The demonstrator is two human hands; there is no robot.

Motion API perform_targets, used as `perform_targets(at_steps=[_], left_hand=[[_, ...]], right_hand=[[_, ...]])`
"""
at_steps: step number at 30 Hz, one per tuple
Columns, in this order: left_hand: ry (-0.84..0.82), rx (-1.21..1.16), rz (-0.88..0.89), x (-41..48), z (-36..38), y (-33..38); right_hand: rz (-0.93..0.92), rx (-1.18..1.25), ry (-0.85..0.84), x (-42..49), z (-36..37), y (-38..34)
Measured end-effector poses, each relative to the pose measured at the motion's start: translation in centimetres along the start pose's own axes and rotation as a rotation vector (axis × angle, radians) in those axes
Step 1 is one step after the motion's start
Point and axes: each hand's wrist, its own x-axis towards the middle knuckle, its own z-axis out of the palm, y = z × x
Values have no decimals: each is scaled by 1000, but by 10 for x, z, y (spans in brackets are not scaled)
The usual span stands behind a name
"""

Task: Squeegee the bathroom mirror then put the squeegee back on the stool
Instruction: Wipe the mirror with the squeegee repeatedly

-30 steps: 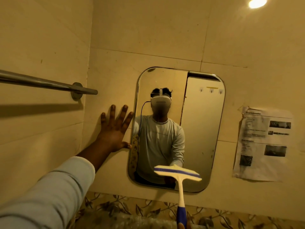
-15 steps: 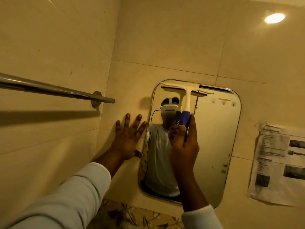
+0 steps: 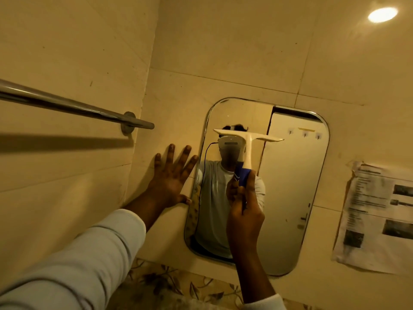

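Observation:
A rounded rectangular mirror (image 3: 290, 198) hangs on the tiled wall ahead. My right hand (image 3: 244, 218) grips the blue handle of a cream squeegee (image 3: 248, 151), whose wide blade lies level across the mirror's upper part, a little below the top edge. My left hand (image 3: 172, 177) presses flat on the wall tile just left of the mirror, fingers spread, thumb close to the mirror's frame. The stool is out of view.
A chrome towel bar (image 3: 73, 107) sticks out from the left wall at hand height. A printed paper sheet (image 3: 377, 217) is stuck to the wall right of the mirror. Floral tiles (image 3: 178, 285) run below the mirror. A ceiling light (image 3: 382, 15) glows at top right.
My right hand raised the squeegee from the mirror's bottom to its top edge, and has now drawn it a little way down. My left hand stayed pressed on the wall.

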Motion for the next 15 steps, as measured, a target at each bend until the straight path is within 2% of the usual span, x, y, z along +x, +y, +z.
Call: perform_targets(at_steps=[6, 15], left_hand=[[-75, 57, -32, 4, -9, 4], [-47, 28, -25, 2, -4, 3]], right_hand=[[73, -26, -23, -53, -3, 15], [86, -88, -43, -124, -18, 31]])
